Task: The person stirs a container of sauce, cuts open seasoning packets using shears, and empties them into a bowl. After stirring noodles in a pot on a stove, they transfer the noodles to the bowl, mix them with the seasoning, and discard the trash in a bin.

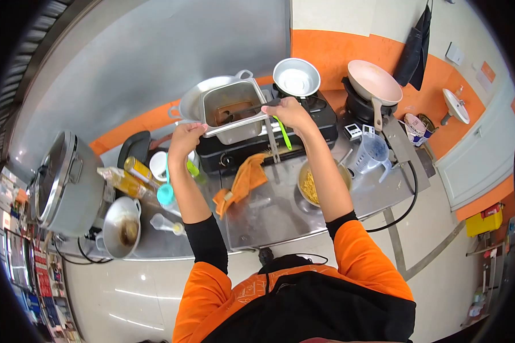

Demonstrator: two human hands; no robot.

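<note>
Both my hands grip a deep rectangular metal pan [240,135] over the stove [212,163]. My left hand [187,140] is closed on its near left corner, and my right hand [288,112] is closed on its right corner. Brown liquid lies in the bottom of the pan, and a dark utensil [252,110] rests inside, its handle reaching my right hand. Behind the pan stands a wide aluminium pot [193,98] with loop handles. A green-handled utensil [283,134] is just below my right hand.
An orange cloth [249,180] and a bowl of yellow food [309,186] are nearer me. At right stand a measuring jug [373,150] and a pink frying pan [372,81]. Bottles [137,170], a wok [120,228] and a large cooker [68,183] are at left.
</note>
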